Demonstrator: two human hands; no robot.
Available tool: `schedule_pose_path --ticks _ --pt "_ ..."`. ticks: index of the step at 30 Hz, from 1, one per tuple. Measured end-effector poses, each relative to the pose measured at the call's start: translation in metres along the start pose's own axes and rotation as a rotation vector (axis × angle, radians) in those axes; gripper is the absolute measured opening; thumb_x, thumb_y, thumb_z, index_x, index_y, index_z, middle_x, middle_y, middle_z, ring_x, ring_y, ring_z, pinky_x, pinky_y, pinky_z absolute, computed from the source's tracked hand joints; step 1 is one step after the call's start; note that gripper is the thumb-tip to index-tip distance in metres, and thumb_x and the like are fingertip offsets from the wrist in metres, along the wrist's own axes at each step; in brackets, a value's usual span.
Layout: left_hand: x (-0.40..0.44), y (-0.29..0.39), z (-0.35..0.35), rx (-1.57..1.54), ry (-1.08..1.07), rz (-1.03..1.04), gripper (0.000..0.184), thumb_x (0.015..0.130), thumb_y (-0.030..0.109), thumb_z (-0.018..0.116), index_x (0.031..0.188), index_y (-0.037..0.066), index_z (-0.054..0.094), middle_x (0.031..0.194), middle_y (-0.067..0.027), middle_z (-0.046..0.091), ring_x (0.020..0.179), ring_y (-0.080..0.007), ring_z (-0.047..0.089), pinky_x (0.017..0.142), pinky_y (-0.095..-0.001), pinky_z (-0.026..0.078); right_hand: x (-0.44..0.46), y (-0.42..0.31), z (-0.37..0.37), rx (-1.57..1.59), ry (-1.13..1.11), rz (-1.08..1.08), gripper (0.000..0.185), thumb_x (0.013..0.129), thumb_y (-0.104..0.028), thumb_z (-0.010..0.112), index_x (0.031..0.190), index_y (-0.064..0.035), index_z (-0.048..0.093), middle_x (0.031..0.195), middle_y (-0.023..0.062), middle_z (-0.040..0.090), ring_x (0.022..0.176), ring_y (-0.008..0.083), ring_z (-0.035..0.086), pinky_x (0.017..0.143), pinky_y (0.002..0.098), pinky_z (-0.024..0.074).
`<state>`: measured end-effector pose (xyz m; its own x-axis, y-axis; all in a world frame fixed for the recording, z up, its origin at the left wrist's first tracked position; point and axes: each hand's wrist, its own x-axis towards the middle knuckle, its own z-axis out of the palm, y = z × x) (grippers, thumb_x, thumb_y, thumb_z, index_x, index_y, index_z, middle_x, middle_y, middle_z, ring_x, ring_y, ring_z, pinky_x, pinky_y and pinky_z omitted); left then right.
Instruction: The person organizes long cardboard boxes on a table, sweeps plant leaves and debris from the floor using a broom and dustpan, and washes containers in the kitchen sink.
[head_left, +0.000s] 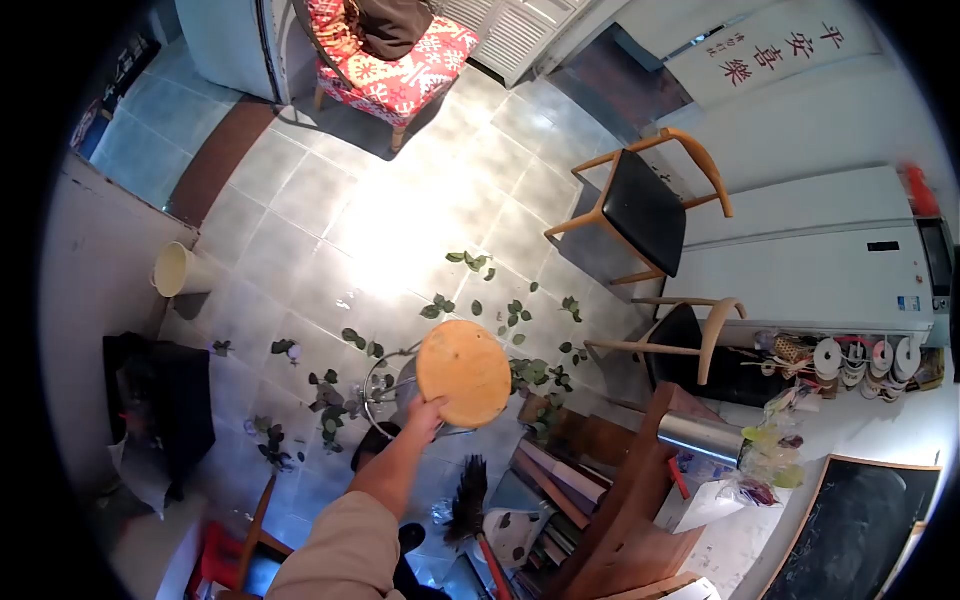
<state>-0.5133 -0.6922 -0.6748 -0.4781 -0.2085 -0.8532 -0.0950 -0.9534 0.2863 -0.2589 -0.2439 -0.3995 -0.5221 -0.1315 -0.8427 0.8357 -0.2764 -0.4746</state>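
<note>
My left hand (426, 418) grips the near edge of a stool's round wooden seat (464, 372). The stool is tilted, its ringed metal legs (368, 395) pointing left. Green leaves (330, 400) lie scattered over the tiled floor around it, with several more leaves (530, 372) to its right. Nearer to me stands a broom (468, 505) with dark bristles and a red handle, beside a white object with dark patches (513, 535). My right hand is out of view.
Two wooden chairs with black seats (645, 212) (672, 345) stand at right, by a white fridge (800, 250). A red patterned chair (400, 75) is at the far side. At left are a cream bin (175, 270) and a black bag (170, 400). A wooden shelf (625, 500) holds books.
</note>
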Motion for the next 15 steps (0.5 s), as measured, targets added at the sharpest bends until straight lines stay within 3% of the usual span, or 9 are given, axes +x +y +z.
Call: schedule_pose_path --ticks 2,5,9,10,11,15 --pt "-0.014 0.028 0.024 0.1 -0.006 0.045 0.027 0.081 0.002 0.068 0.106 0.003 0.06 0.099 -0.0118 0.067 0.085 -0.0219 0.067 0.068 -0.0322 0.054 0.003 -0.019 0.027 0.061 -0.034 0.033 0.026 0.091 -0.019 0.062 0.112 -0.0047 0.055 0.099 0.0107 0.057 0.085 0.0223 0.055 0.074 0.0334 0.0518" --pt "-0.046 0.075 0.052 0.313 0.168 0.079 0.023 0.078 0.003 0.07 0.099 0.001 0.063 0.089 -0.0117 0.068 0.08 -0.0223 0.067 0.066 -0.0311 0.053 0.005 -0.046 0.055 0.127 -0.112 0.077 0.03 0.091 -0.019 0.064 0.115 -0.0043 0.055 0.101 0.0109 0.055 0.085 0.0211 0.054 0.075 0.0341 0.0513" --pt "-0.051 0.113 0.036 0.404 0.301 0.262 0.027 0.072 0.005 0.072 0.097 -0.003 0.064 0.09 -0.0149 0.069 0.076 -0.0238 0.068 0.062 -0.0347 0.053 0.016 -0.094 0.088 0.171 -0.082 0.215 0.028 0.09 -0.017 0.063 0.113 -0.0021 0.056 0.096 0.0096 0.054 0.083 0.02 0.053 0.072 0.0335 0.0485" --pt "-0.053 0.127 0.029 0.447 0.324 0.302 0.029 0.07 0.003 0.072 0.097 -0.005 0.064 0.091 -0.0162 0.069 0.075 -0.0242 0.068 0.062 -0.0358 0.053 0.033 -0.107 0.092 0.237 -0.09 0.375 0.032 0.09 -0.02 0.065 0.116 -0.0055 0.055 0.096 0.0105 0.056 0.085 0.0203 0.054 0.073 0.0342 0.0478" --pt "-0.055 0.141 0.023 0.436 0.322 0.309 0.03 0.07 0.003 0.072 0.097 -0.006 0.064 0.091 -0.0161 0.069 0.075 -0.0243 0.068 0.062 -0.0354 0.053 0.034 -0.113 0.094 0.18 -0.274 0.257 0.041 0.086 -0.033 0.069 0.12 -0.0142 0.054 0.106 0.0119 0.06 0.088 0.0217 0.056 0.077 0.0372 0.0512" --pt "-0.072 0.206 0.024 0.362 0.383 0.333 0.031 0.069 0.0 0.069 0.099 -0.007 0.063 0.087 -0.0147 0.068 0.072 -0.0243 0.067 0.063 -0.0344 0.052 0.092 -0.139 0.116 0.382 -0.162 0.469 0.033 0.082 -0.022 0.062 0.108 -0.0052 0.054 0.089 0.0116 0.058 0.079 0.0238 0.057 0.078 0.0387 0.0488"
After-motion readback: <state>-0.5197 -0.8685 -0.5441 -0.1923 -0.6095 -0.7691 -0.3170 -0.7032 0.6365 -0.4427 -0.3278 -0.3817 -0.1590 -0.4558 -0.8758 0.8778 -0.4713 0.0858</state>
